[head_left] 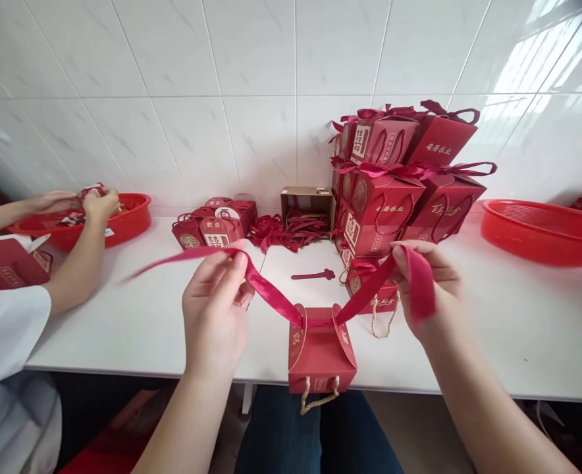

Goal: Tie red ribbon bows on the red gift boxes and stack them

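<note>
The left hand [216,296] pinches one length of red ribbon [276,296] between thumb and fingers, its tail trailing off to the left; the right hand [429,280] pinches the other length, which folds over the fingers and hangs down. Both grips look closed on the cloth. Below and between the fingers sits the small red box [320,355], at the near edge of the table [147,322], with the ribbon running through its two curved flaps.

An uneven pull could drag the ribbon through and leave one tail short. A hard one might crease the flaps. As no finger steadies the box and its cord handle [320,399] hangs past the edge, a tug bodyward could tip it off.

Counting outward from the fingers: one box with one ribbon; one dark red strip [311,276] beyond, between the hands; one carton [311,191] farther off, its loose ribbons [268,232] too tangled to count; at least three grouped boxes [214,224] past the left fingers; at least five stacked boxes [384,204] past the right; one left basket [140,220] and one right basket [542,237], well outside the fingers
</note>
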Available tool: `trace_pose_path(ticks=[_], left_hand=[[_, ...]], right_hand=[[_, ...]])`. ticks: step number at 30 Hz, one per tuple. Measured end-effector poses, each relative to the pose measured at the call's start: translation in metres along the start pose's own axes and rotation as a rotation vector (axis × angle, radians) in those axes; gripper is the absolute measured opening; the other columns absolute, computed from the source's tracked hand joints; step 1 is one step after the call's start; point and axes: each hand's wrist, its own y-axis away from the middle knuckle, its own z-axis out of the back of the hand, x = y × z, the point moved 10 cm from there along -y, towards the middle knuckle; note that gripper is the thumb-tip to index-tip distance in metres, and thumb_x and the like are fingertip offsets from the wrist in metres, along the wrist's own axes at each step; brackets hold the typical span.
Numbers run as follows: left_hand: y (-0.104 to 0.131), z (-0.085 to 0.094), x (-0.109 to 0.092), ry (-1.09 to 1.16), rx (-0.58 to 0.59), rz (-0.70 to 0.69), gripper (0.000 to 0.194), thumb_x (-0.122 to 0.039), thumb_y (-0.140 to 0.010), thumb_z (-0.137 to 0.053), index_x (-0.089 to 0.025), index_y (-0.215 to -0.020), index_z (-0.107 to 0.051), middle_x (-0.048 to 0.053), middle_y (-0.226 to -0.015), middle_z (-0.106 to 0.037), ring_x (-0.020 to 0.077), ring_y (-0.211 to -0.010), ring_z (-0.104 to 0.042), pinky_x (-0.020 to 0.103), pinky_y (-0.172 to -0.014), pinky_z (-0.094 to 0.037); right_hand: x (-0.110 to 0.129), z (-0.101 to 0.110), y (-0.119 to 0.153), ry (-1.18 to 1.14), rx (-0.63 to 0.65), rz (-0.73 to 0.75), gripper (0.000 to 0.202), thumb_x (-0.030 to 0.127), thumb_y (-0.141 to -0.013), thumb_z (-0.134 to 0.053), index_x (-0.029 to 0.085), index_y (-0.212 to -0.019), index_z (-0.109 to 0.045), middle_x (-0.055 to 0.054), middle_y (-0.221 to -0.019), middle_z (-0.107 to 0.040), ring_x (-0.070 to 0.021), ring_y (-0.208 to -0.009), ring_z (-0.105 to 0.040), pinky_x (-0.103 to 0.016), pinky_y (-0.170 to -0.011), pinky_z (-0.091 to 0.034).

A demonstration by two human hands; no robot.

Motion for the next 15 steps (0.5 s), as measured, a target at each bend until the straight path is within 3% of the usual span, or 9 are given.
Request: trace_pose_path(ticks=[4, 10, 15], left_hand=[[-0.005, -0.019, -0.007, -0.055, 0.071, -0.024, 0.012, -0.029, -0.071, -0.077, -0.019, -0.073, -0.07, -0.002, -0.065, -0.057, 0.004, -0.052, -0.04, 0.016, -0.043, -0.027], [-0.007, -0.033, -0.012, -0.17, 0.09, -0.035, 0.018, -0.035, -0.072, -0.075, -0.018, -0.078, -0.072, -0.002, -0.06, -0.056, 0.006, -0.053, -0.041, 0.019, -0.047, -0.03], [-0.001, -0.051, -0.018, -0.163, 0.204, -0.037, 0.017, -0.035, -0.075, -0.072, -0.018, -0.075, -0.069, 0.0, -0.071, -0.06, 0.0103, -0.07, -0.05, 0.022, -0.068, -0.041]], right_hand=[[0.015, -0.025, -0.01, -0.025, 0.111, -0.02, 0.022, 0.038, -0.08, -0.068, 0.021, -0.068, -0.063, 0.001, -0.069, -0.063, -0.0124, -0.066, -0.06, -0.026, -0.062, -0.05], [0.023, -0.048, -0.014, -0.08, 0.177, -0.071, 0.017, 0.036, -0.08, -0.068, 0.022, -0.078, -0.06, 0.004, -0.057, -0.057, -0.0116, -0.054, -0.057, -0.024, -0.055, -0.048], [0.033, -0.055, -0.016, -0.099, 0.181, -0.016, 0.016, 0.033, -0.082, -0.066, 0.021, -0.076, -0.059, 0.0, -0.072, -0.063, -0.0138, -0.072, -0.062, -0.026, -0.068, -0.049]])
